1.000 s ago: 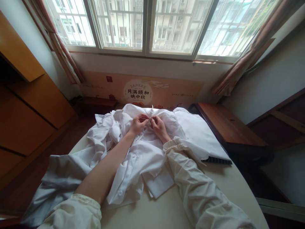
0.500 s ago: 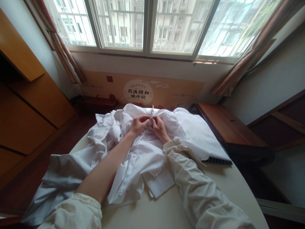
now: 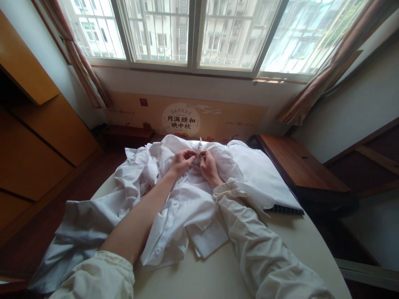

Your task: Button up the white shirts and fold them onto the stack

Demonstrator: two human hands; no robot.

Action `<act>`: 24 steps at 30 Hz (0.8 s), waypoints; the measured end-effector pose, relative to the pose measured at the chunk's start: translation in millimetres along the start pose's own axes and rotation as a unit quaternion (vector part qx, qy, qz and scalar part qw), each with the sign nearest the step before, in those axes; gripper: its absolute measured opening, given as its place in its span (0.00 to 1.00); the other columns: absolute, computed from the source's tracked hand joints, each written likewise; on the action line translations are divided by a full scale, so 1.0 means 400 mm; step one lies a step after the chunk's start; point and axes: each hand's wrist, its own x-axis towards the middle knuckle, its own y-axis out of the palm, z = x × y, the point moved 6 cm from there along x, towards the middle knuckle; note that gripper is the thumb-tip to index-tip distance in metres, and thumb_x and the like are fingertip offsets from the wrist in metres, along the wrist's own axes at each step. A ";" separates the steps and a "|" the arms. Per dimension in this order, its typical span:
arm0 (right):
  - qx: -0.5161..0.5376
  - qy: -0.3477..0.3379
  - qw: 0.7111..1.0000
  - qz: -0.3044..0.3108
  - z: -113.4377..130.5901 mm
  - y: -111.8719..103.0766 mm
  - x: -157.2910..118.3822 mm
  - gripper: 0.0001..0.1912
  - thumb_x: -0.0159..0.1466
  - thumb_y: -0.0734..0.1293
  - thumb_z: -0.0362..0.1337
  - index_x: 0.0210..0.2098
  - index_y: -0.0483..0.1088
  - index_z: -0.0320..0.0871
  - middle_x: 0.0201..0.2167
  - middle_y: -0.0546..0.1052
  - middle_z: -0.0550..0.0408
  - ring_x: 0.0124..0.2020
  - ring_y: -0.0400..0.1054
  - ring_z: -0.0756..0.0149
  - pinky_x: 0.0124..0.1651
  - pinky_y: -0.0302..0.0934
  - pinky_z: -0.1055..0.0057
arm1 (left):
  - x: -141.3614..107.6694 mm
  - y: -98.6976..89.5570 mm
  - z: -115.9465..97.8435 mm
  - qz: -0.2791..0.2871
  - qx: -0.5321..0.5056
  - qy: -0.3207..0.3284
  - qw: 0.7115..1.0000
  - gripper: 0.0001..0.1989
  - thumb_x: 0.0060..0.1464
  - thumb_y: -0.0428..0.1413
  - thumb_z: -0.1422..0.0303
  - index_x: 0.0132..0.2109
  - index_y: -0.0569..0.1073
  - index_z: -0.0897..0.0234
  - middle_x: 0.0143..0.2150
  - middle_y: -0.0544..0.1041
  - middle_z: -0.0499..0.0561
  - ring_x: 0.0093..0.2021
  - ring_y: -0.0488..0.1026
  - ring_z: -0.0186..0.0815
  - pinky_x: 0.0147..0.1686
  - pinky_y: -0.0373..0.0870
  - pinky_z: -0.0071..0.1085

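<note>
A crumpled white buttoned shirt lies across the table in front of me. At its far part, my left hand pinches a bit of the white cloth between thumb and fingertips. Close beside it, my right hand is closed on the same gathered cloth. A thin twisted end of fabric sticks up between the two hands. The exact spot under the fingertips is too small to make out. Buttons run down the shirt's front placket nearer to me.
The round pale table carries the cloth, part of which hangs off its left side. Another white garment lies at the right over a dark ridged object. A wooden bench stands beyond on the right, cabinets on the left.
Both hands stay at the same spot on the shirt. Only the fingers shift slightly, with the fingertips a little further apart.
</note>
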 end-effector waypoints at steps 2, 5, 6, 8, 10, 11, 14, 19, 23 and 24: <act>-0.058 -0.045 0.997 -0.016 0.021 -0.007 -0.006 0.10 0.72 0.63 0.46 0.43 0.70 0.47 0.41 0.77 0.50 0.40 0.70 0.58 0.48 0.68 0.61 | 0.001 -0.001 0.000 -0.006 0.015 0.005 1.000 0.11 0.52 0.69 0.63 0.41 0.85 0.62 0.42 0.86 0.55 0.41 0.82 0.41 0.45 0.78 0.35; -0.106 -0.085 0.991 -0.009 0.050 -0.011 -0.016 0.11 0.72 0.64 0.43 0.51 0.71 0.47 0.48 0.77 0.48 0.39 0.71 0.59 0.47 0.68 0.62 | 0.007 -0.004 0.005 -0.007 -0.001 -0.003 1.000 0.09 0.52 0.69 0.63 0.40 0.84 0.62 0.41 0.86 0.55 0.41 0.82 0.41 0.45 0.79 0.36; -0.114 -0.097 0.989 0.002 0.060 -0.011 -0.018 0.13 0.72 0.64 0.42 0.53 0.71 0.47 0.51 0.76 0.47 0.39 0.71 0.59 0.46 0.69 0.62 | 0.010 -0.006 0.008 -0.006 -0.014 -0.007 1.000 0.10 0.52 0.69 0.63 0.39 0.84 0.62 0.41 0.86 0.55 0.42 0.82 0.41 0.45 0.79 0.36; -0.130 -0.119 0.984 0.024 0.076 -0.008 -0.021 0.14 0.73 0.63 0.41 0.56 0.72 0.48 0.55 0.76 0.46 0.41 0.73 0.58 0.47 0.69 0.62 | 0.013 -0.008 0.013 -0.003 -0.043 -0.017 0.999 0.12 0.50 0.70 0.62 0.40 0.84 0.63 0.41 0.86 0.55 0.42 0.82 0.41 0.47 0.79 0.36; -0.148 -0.124 0.980 0.035 0.085 -0.008 -0.022 0.14 0.75 0.62 0.40 0.55 0.75 0.48 0.55 0.76 0.45 0.44 0.74 0.57 0.49 0.69 0.62 | 0.014 -0.010 0.018 -0.003 -0.069 -0.032 0.997 0.15 0.48 0.72 0.61 0.41 0.82 0.64 0.41 0.85 0.55 0.43 0.82 0.40 0.47 0.79 0.36; -0.156 -0.122 0.980 0.036 0.087 -0.008 -0.021 0.14 0.75 0.62 0.39 0.55 0.76 0.48 0.55 0.77 0.46 0.44 0.75 0.56 0.50 0.69 0.62 | 0.014 -0.010 0.020 -0.004 -0.080 -0.040 0.996 0.16 0.47 0.72 0.60 0.41 0.82 0.64 0.41 0.85 0.54 0.42 0.82 0.40 0.47 0.79 0.35; -0.172 -0.112 0.978 0.033 0.086 -0.010 -0.020 0.14 0.76 0.62 0.39 0.54 0.77 0.49 0.54 0.79 0.46 0.45 0.75 0.55 0.51 0.68 0.62 | 0.009 -0.009 0.020 0.001 -0.102 -0.064 0.993 0.19 0.45 0.74 0.60 0.40 0.80 0.64 0.39 0.84 0.53 0.41 0.82 0.39 0.43 0.79 0.33; -0.148 -0.107 0.983 0.022 0.091 -0.018 -0.020 0.12 0.75 0.63 0.38 0.49 0.79 0.48 0.51 0.81 0.47 0.47 0.76 0.54 0.52 0.68 0.61 | -0.003 -0.003 0.004 0.024 -0.141 -0.091 0.986 0.20 0.45 0.75 0.61 0.40 0.78 0.65 0.39 0.82 0.52 0.37 0.79 0.35 0.40 0.77 0.32; -0.126 -0.106 0.986 -0.001 0.099 -0.029 -0.017 0.10 0.74 0.64 0.37 0.44 0.80 0.47 0.46 0.82 0.48 0.45 0.76 0.55 0.52 0.68 0.62 | -0.007 0.001 0.000 0.048 -0.158 -0.106 0.980 0.21 0.45 0.76 0.60 0.42 0.79 0.65 0.40 0.82 0.51 0.37 0.78 0.33 0.41 0.77 0.31; -0.126 -0.104 0.987 -0.005 0.098 -0.029 -0.016 0.10 0.73 0.65 0.37 0.43 0.80 0.47 0.45 0.82 0.48 0.43 0.76 0.56 0.51 0.69 0.63 | -0.007 0.002 0.002 0.054 -0.158 -0.107 0.980 0.22 0.45 0.75 0.60 0.43 0.79 0.65 0.41 0.82 0.51 0.37 0.78 0.33 0.41 0.77 0.30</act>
